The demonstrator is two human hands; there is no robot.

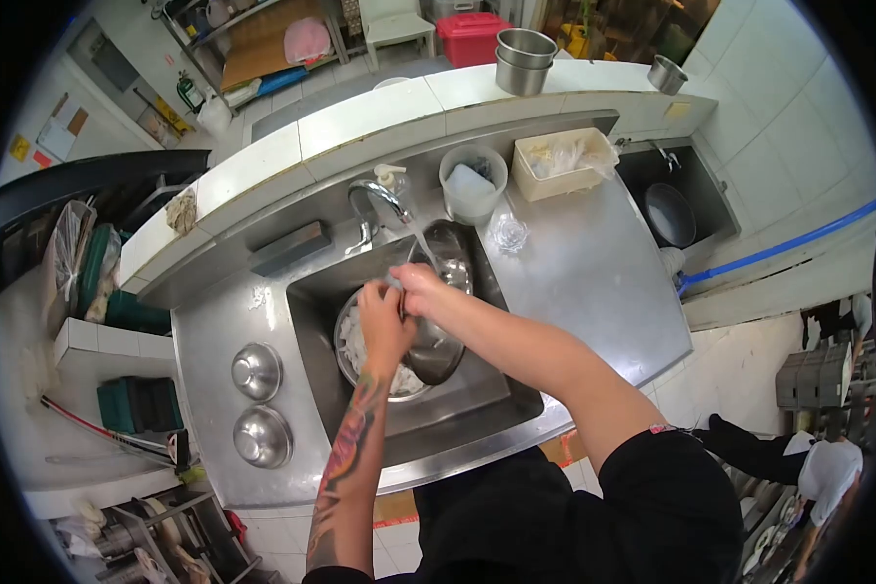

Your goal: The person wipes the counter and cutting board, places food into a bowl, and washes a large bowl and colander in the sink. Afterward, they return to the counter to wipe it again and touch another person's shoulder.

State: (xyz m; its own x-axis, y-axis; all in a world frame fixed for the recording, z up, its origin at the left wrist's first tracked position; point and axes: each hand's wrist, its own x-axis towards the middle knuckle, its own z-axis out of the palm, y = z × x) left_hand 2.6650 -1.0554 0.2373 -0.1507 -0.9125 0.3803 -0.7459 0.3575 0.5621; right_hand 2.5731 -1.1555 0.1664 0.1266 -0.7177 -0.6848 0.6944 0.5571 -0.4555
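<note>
**Sink station: both hands at running faucet**

Left hand [384, 307] and right hand [419, 284] are close together at frame centre, beside the faucet's [375, 200] stream. Fingers are bent; blur hides whether they pinch anything. White pieces [351, 338] lie below in a metal bowl [342, 364] inside the sink [457, 414]. A darker vessel [440, 356] overlaps its right side.

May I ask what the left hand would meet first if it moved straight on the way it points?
Probably the right hand, just ahead and close by; the faucet appears beyond, though depth is unclear.
</note>
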